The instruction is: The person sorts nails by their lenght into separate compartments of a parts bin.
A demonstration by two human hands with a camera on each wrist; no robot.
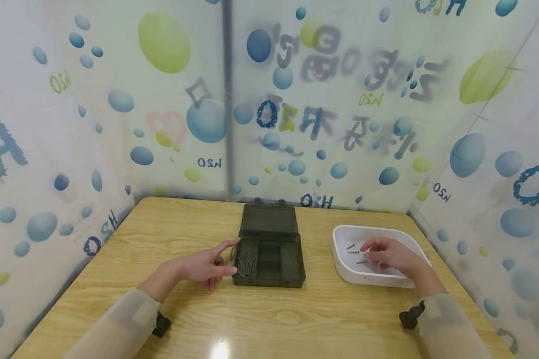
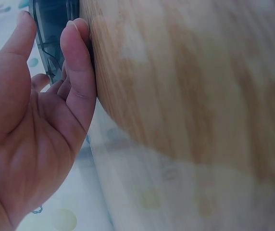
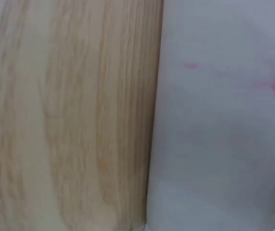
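A dark translucent organizer box (image 1: 280,278) lies on the table with its lid (image 1: 269,219) raised at the back. Several long metal screws (image 1: 247,268) sit in its left compartment. My left hand (image 1: 202,267) is at the box's left side, index finger and thumb stretched toward its edge; the left wrist view shows the palm and the other fingers loosely bent. Over the white tray (image 1: 348,269) to the right is my right hand (image 1: 388,254), fingers loosely bent, with nothing visible between them. A few loose screws (image 1: 353,252) lie in the tray beside the fingertips.
The wooden table (image 1: 269,319) bears the box near its middle and the tray toward its right edge. Patterned sheets (image 1: 269,179) with coloured spots enclose the back and both sides. The tray wall (image 3: 214,144) fills much of the right wrist view.
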